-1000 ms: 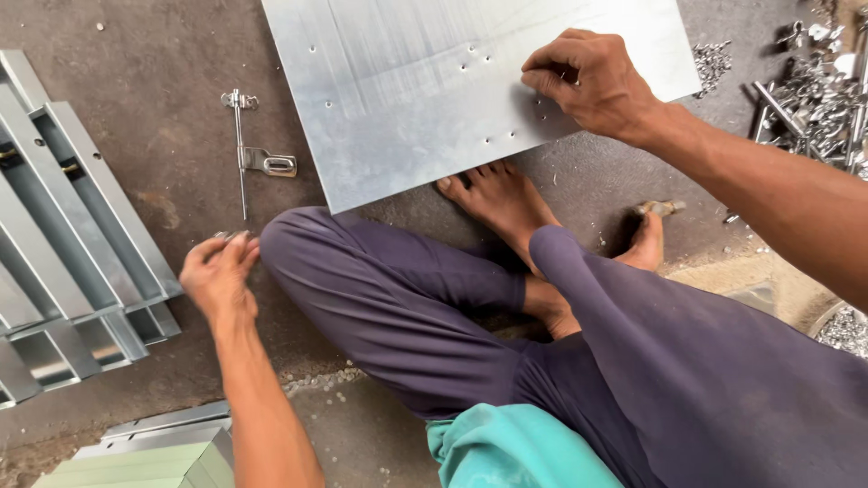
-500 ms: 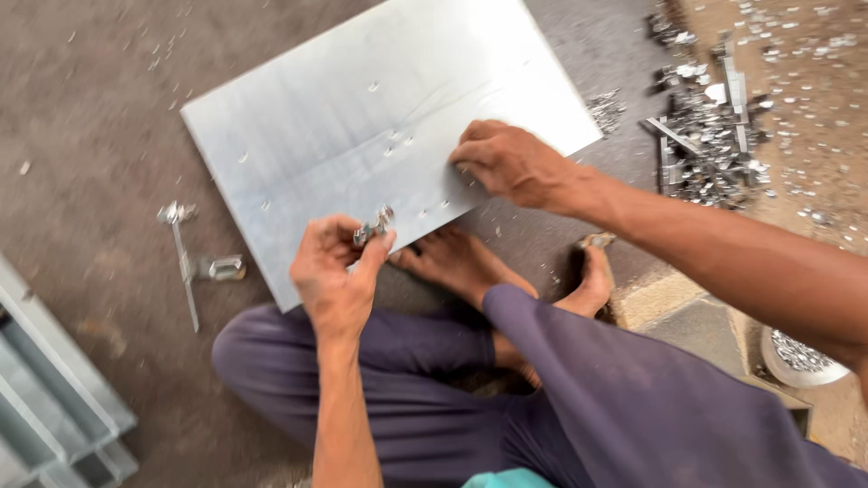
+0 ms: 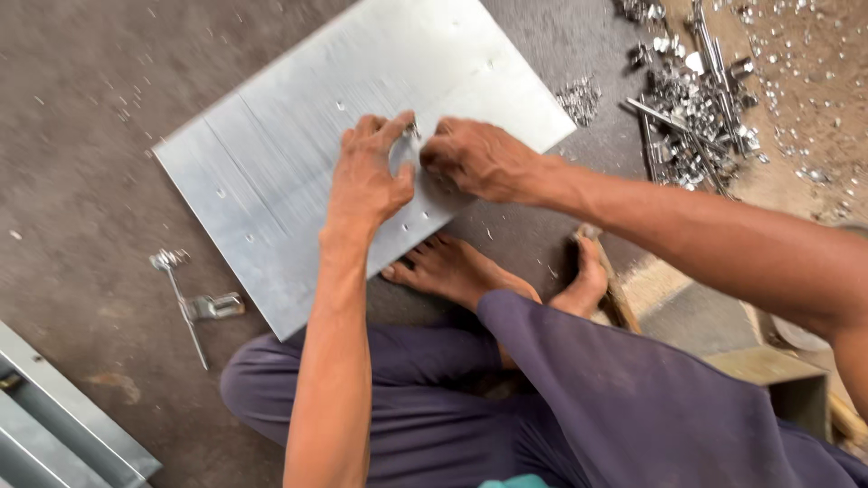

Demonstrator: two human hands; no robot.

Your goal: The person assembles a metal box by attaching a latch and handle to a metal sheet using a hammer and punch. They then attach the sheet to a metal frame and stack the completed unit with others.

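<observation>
A flat grey metal sheet [image 3: 298, 136] with small drilled holes lies on the concrete floor in front of my crossed legs. My left hand [image 3: 366, 176] rests over its near middle, fingers pinched on a small metal fitting [image 3: 412, 129]. My right hand [image 3: 479, 161] meets it from the right, fingers curled at the same fitting and pressing on the sheet. My bare feet [image 3: 452, 271] touch the sheet's near edge.
A long metal rod with a small clasp [image 3: 192, 307] lies on the floor to the left. A heap of small metal parts and scraps [image 3: 696, 99] sits at the upper right. Grey metal channel pieces [image 3: 54, 425] lie at the lower left.
My left hand picked up a small fitting from the floor at the left and carried it onto the sheet. My right hand slid along the sheet to meet it.
</observation>
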